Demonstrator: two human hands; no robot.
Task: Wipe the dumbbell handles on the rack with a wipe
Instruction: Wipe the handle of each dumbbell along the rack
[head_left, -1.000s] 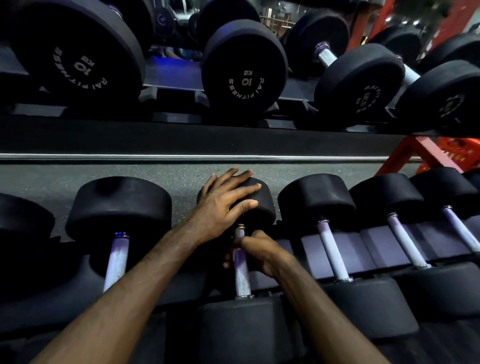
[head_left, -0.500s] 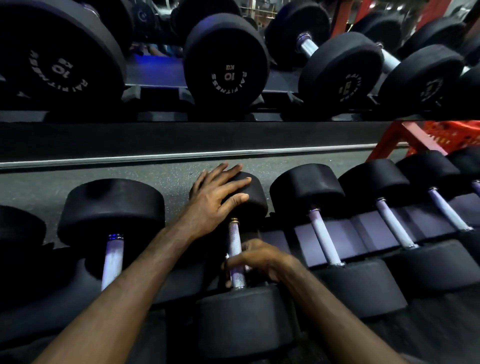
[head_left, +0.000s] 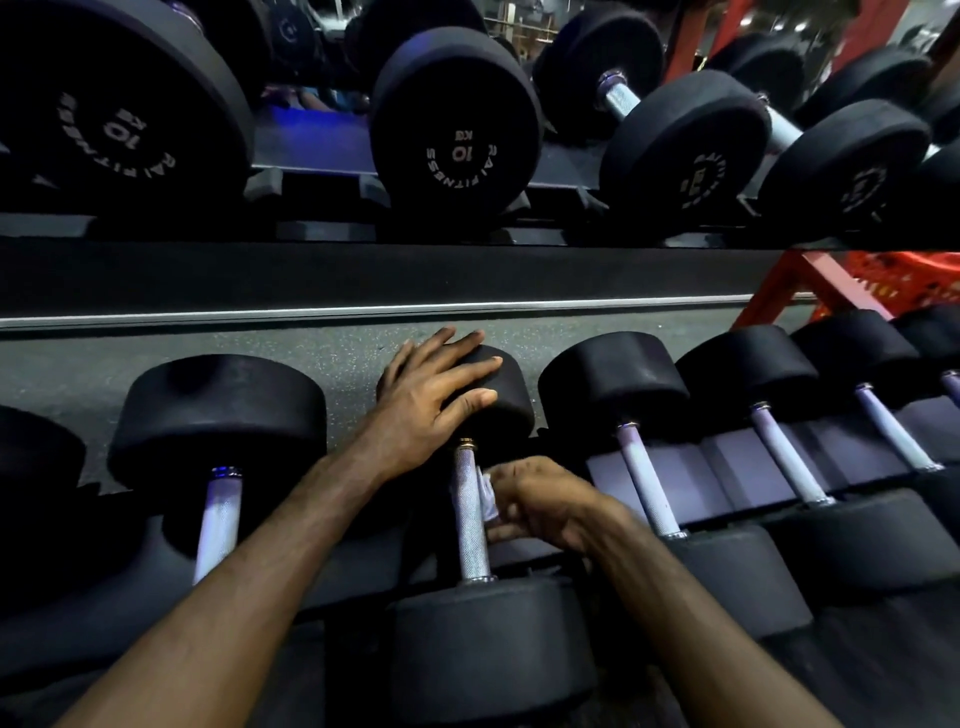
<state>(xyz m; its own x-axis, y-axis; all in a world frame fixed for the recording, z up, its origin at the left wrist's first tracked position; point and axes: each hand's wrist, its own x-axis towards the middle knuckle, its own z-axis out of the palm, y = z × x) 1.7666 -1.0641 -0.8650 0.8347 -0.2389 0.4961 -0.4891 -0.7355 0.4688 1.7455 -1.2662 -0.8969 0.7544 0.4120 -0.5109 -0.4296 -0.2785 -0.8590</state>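
Black rubber dumbbells fill the lower rack tier (head_left: 691, 483), above speckled grey gym floor (head_left: 311, 358). The left hand (head_left: 431, 395) lies flat, fingers straight, on one dumbbell's far head (head_left: 498, 400). The right hand (head_left: 540, 501) pinches a pale wipe (head_left: 488, 493) against that dumbbell's knurled handle (head_left: 470, 514). The upper tier (head_left: 363, 270) carries 10 kg dumbbells (head_left: 457, 124).

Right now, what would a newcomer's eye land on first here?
Centre frame, the left hand lies flat on the far black rubber head of a lower-row dumbbell. The right hand pinches a small pale wipe against its knurled steel handle. Above, big black dumbbell heads marked 10 KG line the upper shelf.
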